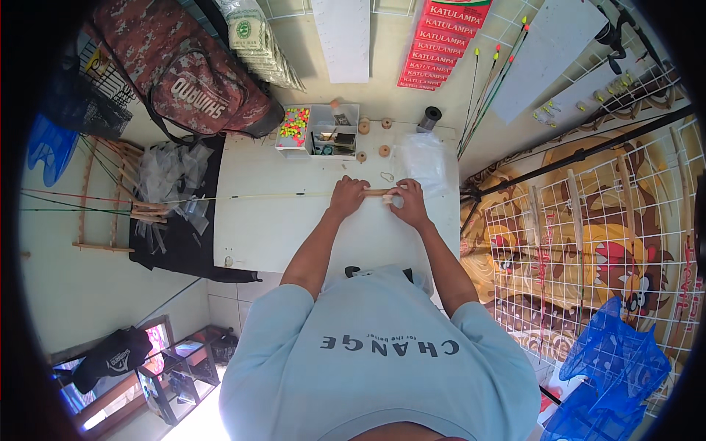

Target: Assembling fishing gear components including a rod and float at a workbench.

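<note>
A thin, pale fishing rod (pixel 279 195) is held across a white desk (pixel 257 235) by both hands. The left hand (pixel 348 197) is closed around the rod's wooden handle (pixel 376 192), its grip fully wrapped. The right hand (pixel 408 203) is closed on the handle's end, where a small grey cap (pixel 398 200) is pinched between the fingers. The rod runs away from the left grip, past the desk edge and over a black cloth (pixel 176 235) strewn with clear plastic wrappers (pixel 165 173).

Beyond the two grips, at the far edge of the desk, a clear compartment box (pixel 332 131) is set, with a tray of bright coloured beads (pixel 294 126) touching its side. Round wooden spools (pixel 364 126) are scattered just beside the box, and a dark cylinder (pixel 429 117) stands further along. A clear plastic bag (pixel 423 158) lies just beyond the right grip.

A camouflage bag (pixel 184 66) is propped against the wall beyond the cloth. Red packets (pixel 441 40) are hung on the wall, and slender floats (pixel 493 81) lean beside them. A white wire grid (pixel 588 220) over a cartoon cloth is seen off to the side of the right grip, with blue netting (pixel 610 367) below it.
</note>
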The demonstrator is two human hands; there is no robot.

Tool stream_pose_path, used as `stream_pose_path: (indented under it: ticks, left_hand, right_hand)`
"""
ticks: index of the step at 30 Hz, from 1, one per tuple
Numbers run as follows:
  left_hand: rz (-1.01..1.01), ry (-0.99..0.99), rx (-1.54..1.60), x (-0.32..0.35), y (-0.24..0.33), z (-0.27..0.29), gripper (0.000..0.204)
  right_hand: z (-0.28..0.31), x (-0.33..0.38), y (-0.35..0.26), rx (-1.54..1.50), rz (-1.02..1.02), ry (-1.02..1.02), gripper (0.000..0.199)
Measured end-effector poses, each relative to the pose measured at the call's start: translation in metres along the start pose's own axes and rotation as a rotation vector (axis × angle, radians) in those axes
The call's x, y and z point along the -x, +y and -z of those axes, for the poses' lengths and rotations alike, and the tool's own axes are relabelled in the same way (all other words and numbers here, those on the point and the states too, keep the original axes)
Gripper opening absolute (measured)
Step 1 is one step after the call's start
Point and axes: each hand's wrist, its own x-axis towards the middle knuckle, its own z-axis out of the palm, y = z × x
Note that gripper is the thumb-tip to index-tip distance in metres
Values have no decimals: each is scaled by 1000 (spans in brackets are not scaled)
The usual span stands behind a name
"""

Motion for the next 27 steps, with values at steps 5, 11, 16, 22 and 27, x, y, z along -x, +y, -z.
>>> stream_pose_path:
  ticks: [5,11,16,22,27]
  left_hand:
    - [-73,-1,-14,7,3,1,27]
    - [-37,5,-77,5,-1,-6,20]
    - [-21,-6,-82,2,-2,-7,19]
    - [-9,40,-34,0,-4,-4,19]
    - [-43,122,-28,-2,-2,4,19]
  right_hand:
    - [-5,4,0,2,-14,-6,28]
    - [-5,6,3,32,3,-40,34]
    - [-3,7,0,-22,25,-13,36]
    - [-1,2,-4,12,63,-18,33]
    - [2,-2,-12,31,100,90,51]
